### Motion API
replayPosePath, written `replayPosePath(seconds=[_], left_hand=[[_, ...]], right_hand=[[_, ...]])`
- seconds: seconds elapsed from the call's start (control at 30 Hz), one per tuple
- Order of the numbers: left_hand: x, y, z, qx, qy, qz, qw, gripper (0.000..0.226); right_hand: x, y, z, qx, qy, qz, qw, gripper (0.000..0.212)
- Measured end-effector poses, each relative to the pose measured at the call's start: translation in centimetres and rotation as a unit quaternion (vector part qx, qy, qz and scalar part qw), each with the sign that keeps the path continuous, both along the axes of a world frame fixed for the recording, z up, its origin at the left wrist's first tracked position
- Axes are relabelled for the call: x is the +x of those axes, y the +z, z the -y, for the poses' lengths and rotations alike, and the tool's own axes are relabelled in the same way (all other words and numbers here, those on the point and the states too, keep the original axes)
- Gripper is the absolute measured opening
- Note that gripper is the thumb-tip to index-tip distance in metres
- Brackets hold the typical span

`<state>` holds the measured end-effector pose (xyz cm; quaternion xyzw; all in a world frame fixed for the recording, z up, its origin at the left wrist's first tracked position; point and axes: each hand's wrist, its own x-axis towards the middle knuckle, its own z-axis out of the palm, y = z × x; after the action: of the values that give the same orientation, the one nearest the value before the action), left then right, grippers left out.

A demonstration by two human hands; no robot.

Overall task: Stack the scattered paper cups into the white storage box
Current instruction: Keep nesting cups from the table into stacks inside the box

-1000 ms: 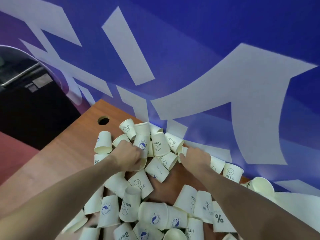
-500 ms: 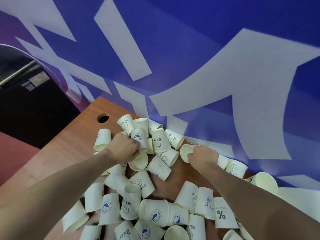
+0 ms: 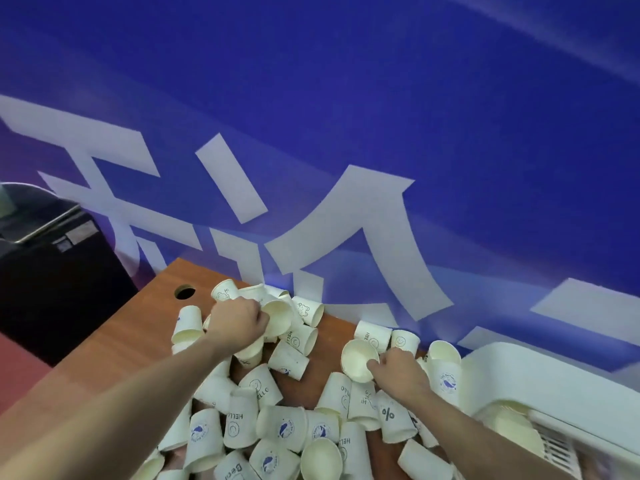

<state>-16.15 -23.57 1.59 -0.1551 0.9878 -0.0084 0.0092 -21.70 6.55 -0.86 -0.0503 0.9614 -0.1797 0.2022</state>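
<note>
My left hand (image 3: pixel 237 323) grips a cream paper cup (image 3: pixel 277 317) tipped on its side, mouth toward me. Across the wooden table (image 3: pixel 114 344), my right hand (image 3: pixel 398 370) pinches a second cream paper cup (image 3: pixel 358 358) by its rim, mouth up-left. The white plastic storage box (image 3: pixel 554 386) lies right of both, nearer my right hand.

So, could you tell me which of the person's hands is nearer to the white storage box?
Right. The right hand grips a cup beside the white storage box, while the left hand holds another cup far across the pile.
</note>
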Motion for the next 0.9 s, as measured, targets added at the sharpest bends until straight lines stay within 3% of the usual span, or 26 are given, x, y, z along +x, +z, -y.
replayPosePath(seconds=[0.2, 0.43, 0.63, 0.9], left_hand=[[1.3, 1.3, -9.7, 0.086, -0.06, 0.007, 0.994, 0.03], [1.8, 2.1, -20.7, 0.156, -0.126, 0.061, 0.978, 0.033], [2.2, 1.3, -28.4, 0.291, -0.105, 0.078, 0.948, 0.037], [4.0, -0.6, -38.5, 0.37, -0.058, 0.095, 0.922, 0.038]], right_hand=[[4.2, 1.5, -6.7, -0.113, -0.064, 0.002, 0.992, 0.035], [7.3, 3.3, -15.8, -0.173, -0.122, -0.026, 0.977, 0.044], [9.4, 3.8, -22.7, -0.204, -0.142, -0.033, 0.968, 0.05], [10.7, 2.6, -32.9, -0.166, -0.196, -0.045, 0.965, 0.046]])
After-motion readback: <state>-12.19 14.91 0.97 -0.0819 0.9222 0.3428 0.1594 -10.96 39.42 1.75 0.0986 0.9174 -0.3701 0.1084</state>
